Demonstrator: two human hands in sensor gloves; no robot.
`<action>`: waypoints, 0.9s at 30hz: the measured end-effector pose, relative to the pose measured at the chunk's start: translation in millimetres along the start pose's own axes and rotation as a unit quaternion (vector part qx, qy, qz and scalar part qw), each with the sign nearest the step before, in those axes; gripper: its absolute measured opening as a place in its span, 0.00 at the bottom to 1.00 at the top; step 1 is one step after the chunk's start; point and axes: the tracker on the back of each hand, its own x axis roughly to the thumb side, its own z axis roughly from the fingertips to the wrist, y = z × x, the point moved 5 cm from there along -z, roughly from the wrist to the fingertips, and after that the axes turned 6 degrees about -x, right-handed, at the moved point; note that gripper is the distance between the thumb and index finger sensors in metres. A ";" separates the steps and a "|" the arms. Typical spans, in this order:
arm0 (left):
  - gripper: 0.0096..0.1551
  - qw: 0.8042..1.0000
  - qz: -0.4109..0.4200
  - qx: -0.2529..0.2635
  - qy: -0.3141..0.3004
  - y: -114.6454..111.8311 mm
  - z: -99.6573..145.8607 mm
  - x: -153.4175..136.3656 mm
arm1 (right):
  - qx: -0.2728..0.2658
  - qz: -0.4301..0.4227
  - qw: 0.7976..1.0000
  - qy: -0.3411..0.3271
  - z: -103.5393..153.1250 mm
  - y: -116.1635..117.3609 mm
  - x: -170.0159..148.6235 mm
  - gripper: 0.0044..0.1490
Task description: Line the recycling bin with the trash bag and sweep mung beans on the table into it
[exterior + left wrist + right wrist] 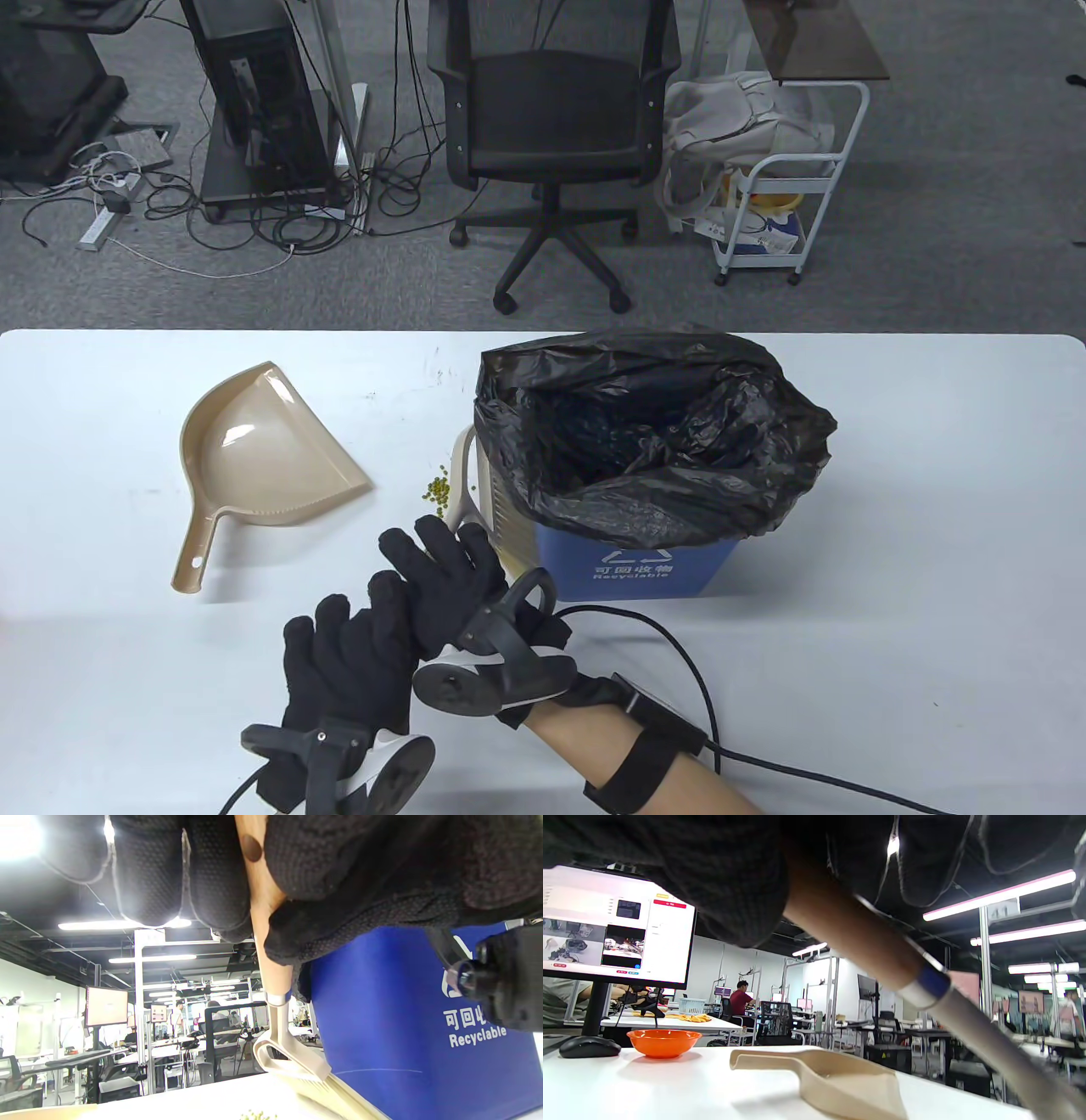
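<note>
Small green mung beans (437, 491) lie on the white worktop (891, 509) beside the bag-lined blue recycling bin (645, 570). My right hand (450, 577) grips the beige hand brush (465, 475); my left hand (339, 671) lies slack against it. I'd sweep gently toward the beige plastic dustpan (263, 450).
</note>
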 end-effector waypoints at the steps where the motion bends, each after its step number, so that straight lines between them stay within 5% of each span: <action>1: 0.51 1.000 0.017 -0.002 -0.006 1.4 0.4 -2.4 | -0.005 0.008 1.000 -0.006 -0.1 -1.1 0.7 0.37; 14: 0.59 0.972 0.233 -0.025 0.002 3.6 -0.7 -46.1 | -0.044 0.048 0.998 -0.003 3.3 -21.4 0.4 0.37; 27: 0.60 0.949 0.303 -0.080 0.012 -14.6 -17.0 -57.3 | -0.114 0.066 0.991 0.003 10.8 -47.8 -2.4 0.36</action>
